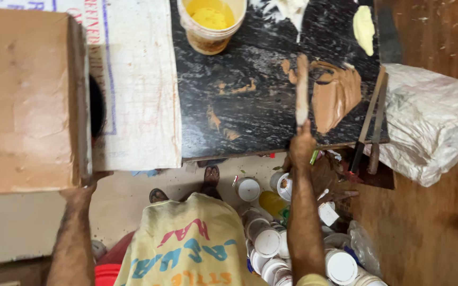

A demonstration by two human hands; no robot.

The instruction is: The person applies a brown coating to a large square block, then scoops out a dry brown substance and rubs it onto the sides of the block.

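- Two bare hands are at work: the right hand [301, 144] is closed around the lower end of a flat wooden stick [302, 90], which lies out over the dark stone tabletop [250, 79].
- The stick's far end lies beside a smear of brown paste [337, 92] spread on the tabletop, just to the right of the stick; smaller brown streaks lie to its left.
- The left hand [83, 185] is at the lower right corner of a brown board [25, 100], which fills the left of the view; its fingers are mostly hidden behind the board, so I cannot tell how tightly they grip.
- A yellow bucket [210, 21] with yellow matter inside stands at the tabletop's far edge, well apart from the stick.
- A pale yellow lump [364, 26] lies at the far right corner of the tabletop.
- A white printed sack [133, 79] lies between the board and the tabletop.
- Many white-lidded jars [266, 241] stand on the floor by the person's feet.
- A crumpled white sack [430, 116] lies to the right.
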